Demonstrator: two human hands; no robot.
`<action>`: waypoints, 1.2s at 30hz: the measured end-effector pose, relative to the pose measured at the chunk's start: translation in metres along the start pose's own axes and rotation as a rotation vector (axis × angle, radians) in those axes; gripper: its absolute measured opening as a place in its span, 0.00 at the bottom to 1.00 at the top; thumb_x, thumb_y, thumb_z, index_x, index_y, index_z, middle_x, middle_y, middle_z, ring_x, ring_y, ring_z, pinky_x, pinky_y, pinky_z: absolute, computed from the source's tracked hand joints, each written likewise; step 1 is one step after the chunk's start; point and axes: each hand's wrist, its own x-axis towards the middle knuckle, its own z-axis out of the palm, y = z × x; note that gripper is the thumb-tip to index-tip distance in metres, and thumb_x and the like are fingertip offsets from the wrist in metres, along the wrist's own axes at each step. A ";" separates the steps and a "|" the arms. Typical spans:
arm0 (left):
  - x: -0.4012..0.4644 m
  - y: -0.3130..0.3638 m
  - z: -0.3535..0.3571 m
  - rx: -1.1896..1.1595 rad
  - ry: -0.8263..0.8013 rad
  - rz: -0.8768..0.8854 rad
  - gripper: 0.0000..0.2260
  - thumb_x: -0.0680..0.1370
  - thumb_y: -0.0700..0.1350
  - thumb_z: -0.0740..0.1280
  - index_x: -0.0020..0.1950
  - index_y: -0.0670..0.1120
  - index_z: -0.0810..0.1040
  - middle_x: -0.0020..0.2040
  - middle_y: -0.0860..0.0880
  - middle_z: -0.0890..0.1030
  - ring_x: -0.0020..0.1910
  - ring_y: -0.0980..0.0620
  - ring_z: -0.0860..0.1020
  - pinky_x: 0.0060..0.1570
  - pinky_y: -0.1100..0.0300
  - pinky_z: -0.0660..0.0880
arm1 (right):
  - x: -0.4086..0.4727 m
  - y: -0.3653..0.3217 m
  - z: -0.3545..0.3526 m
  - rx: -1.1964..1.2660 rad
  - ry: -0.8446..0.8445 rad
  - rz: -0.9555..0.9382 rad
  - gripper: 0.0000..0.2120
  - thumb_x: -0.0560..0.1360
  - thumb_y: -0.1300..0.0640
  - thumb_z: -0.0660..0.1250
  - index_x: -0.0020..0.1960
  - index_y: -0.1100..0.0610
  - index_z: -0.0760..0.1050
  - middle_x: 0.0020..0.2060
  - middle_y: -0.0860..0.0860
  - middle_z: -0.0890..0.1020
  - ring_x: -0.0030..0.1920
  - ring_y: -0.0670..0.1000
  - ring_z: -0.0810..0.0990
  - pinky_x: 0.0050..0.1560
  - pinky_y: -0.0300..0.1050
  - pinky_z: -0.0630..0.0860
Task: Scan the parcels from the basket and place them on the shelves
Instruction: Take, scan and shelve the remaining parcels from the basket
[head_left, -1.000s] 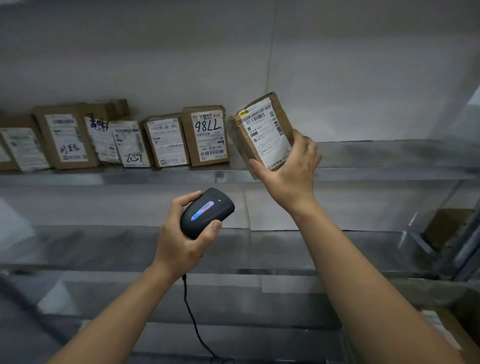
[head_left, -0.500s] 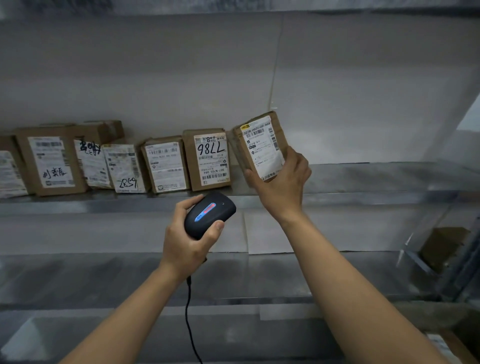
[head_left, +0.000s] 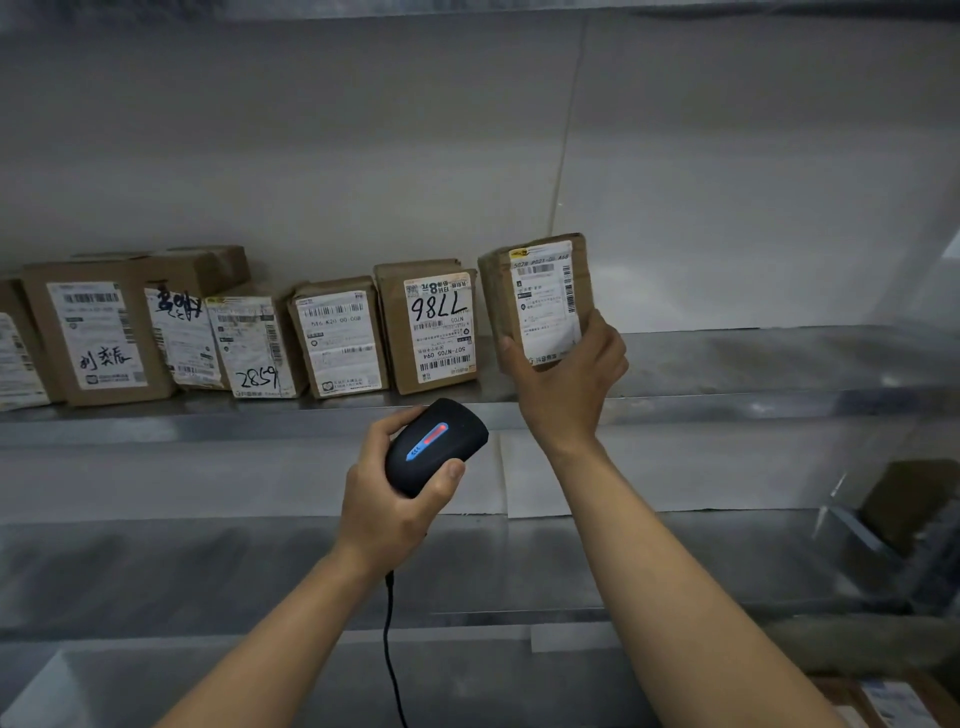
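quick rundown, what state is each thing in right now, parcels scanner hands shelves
held parcel: upright, label facing the camera, gripped at its lower end, at the right end of the row
right hand: fingers curled round the held parcel
scanner: gripped, red and blue light strip lit, cable hanging down
left hand: wrapped round the scanner
shelved parcels: standing in a row, labels out
upper shelf: bare to the right of the held parcel
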 end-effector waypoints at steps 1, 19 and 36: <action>0.001 0.000 0.000 -0.007 0.000 -0.001 0.28 0.65 0.62 0.74 0.63 0.59 0.73 0.53 0.69 0.81 0.53 0.61 0.82 0.46 0.68 0.78 | -0.002 -0.002 0.004 -0.015 -0.001 0.007 0.48 0.66 0.37 0.78 0.75 0.59 0.61 0.70 0.57 0.67 0.71 0.58 0.62 0.70 0.50 0.63; 0.008 -0.021 -0.003 -0.015 -0.002 0.015 0.28 0.66 0.62 0.74 0.64 0.60 0.73 0.55 0.71 0.79 0.54 0.62 0.81 0.46 0.68 0.79 | -0.023 0.013 0.020 -0.264 -0.055 -0.048 0.31 0.72 0.36 0.73 0.61 0.58 0.70 0.66 0.59 0.72 0.67 0.60 0.69 0.65 0.59 0.73; 0.020 -0.043 0.036 -0.053 -0.151 -0.007 0.27 0.66 0.63 0.75 0.64 0.65 0.73 0.56 0.67 0.79 0.52 0.54 0.82 0.47 0.39 0.83 | -0.019 0.029 -0.031 -0.239 -0.122 -0.077 0.31 0.76 0.40 0.71 0.71 0.56 0.69 0.71 0.57 0.67 0.71 0.57 0.63 0.69 0.55 0.70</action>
